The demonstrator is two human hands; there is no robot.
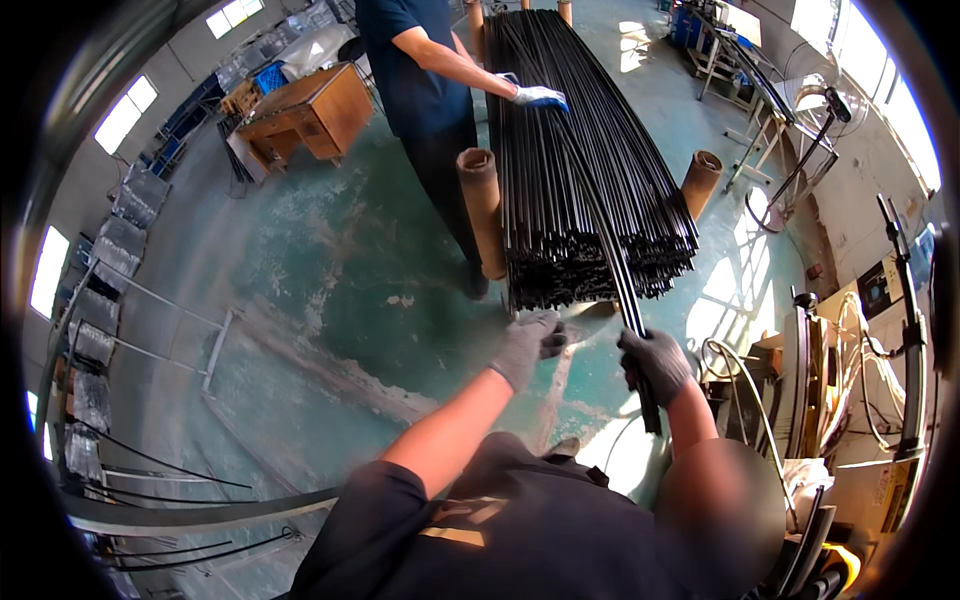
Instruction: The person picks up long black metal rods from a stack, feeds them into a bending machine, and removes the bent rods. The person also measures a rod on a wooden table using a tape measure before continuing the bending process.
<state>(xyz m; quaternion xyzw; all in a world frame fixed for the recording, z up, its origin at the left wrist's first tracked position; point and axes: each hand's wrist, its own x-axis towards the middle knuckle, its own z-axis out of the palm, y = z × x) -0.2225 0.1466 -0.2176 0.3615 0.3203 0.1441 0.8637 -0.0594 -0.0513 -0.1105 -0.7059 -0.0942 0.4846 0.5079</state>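
Observation:
My right hand (657,364), in a grey glove, is closed around the near end of a few long black strips (617,270). These strips run from my hand up over a large stack of similar black strips (575,180), and their tips poke out below my fist. My left hand (528,348), also grey-gloved, is just in front of the stack's near end, fingers loosely bent and apart, with nothing visible in it. Across the stack, a co-worker's hand (540,97) in a white and blue glove rests on the strips.
Brown upright tubes (482,210) (703,180) flank the stack. The co-worker (425,80) stands at its left side. A wooden desk (305,115) is farther left. Hoses and cables (855,350) hang at the right wall, near a pedestal fan (825,110). A curved rail (200,513) lies lower left.

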